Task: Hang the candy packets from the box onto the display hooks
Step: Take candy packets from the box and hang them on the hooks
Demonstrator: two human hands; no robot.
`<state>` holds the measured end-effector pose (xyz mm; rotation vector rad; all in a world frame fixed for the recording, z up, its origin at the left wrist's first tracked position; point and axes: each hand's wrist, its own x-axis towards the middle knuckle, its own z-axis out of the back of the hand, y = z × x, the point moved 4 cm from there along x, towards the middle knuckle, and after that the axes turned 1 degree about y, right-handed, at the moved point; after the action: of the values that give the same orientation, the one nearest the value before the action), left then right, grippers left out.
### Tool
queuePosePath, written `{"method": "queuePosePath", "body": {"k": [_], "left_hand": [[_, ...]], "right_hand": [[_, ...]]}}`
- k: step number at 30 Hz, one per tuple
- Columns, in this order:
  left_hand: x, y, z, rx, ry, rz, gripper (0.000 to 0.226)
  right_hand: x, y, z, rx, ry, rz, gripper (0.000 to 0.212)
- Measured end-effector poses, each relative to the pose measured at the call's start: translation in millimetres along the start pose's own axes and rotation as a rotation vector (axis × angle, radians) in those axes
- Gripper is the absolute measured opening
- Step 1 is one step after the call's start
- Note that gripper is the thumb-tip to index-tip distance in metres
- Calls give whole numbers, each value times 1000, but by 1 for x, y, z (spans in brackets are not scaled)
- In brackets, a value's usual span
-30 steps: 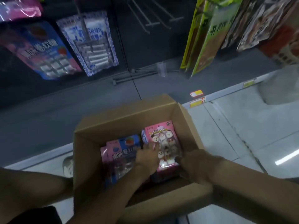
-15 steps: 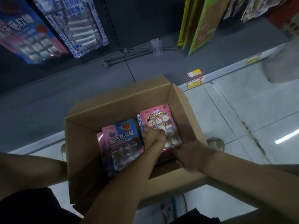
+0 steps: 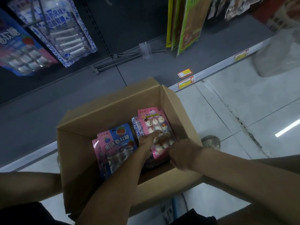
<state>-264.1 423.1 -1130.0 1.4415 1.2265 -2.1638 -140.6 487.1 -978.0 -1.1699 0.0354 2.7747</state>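
Note:
An open cardboard box [image 3: 76, 153] stands on the floor below me. Inside on the right lies a pink snowman marshmallow packet [image 3: 152, 120], on top of a blue-and-white patterned one [image 3: 135, 125]. Left of it are pink-and-blue fruit-roll candy packets [image 3: 118, 140]. My left hand [image 3: 148, 138] reaches into the box, and a straight finger lies across the front of the snowman packet. My right hand [image 3: 181, 153] has its fingers curled round that packet's near right corner. Metal display hooks [image 3: 123, 60] lie loose on the grey shelf base behind the box.
Blue-and-white packets [image 3: 65, 31] and pink-and-blue ones [image 3: 19, 46] hang at the upper left. Green and yellow packets [image 3: 186, 26] hang at the upper right. Price tags [image 3: 185, 73] sit at the shelf edge. My shoe [image 3: 211, 142] is right of the box on the tiled floor.
My left hand has gone from a curled pose at the snowman packet's left edge to a finger stretched across it. My right hand stays at the packet's near corner. The view has tilted down.

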Motion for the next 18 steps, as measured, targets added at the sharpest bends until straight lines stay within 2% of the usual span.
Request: {"method": "queuePosePath", "body": {"k": [7, 13, 18], "left_hand": [[-9, -11, -7, -35, -7, -17, 39], [-20, -22, 35, 342, -35, -173, 29], [-49, -57, 86, 596, -4, -396, 12]], "right_hand": [[1, -4, -1, 48, 17, -10, 29], [4, -6, 5, 80, 64, -37, 36], [4, -4, 17, 88, 98, -32, 33]]}}
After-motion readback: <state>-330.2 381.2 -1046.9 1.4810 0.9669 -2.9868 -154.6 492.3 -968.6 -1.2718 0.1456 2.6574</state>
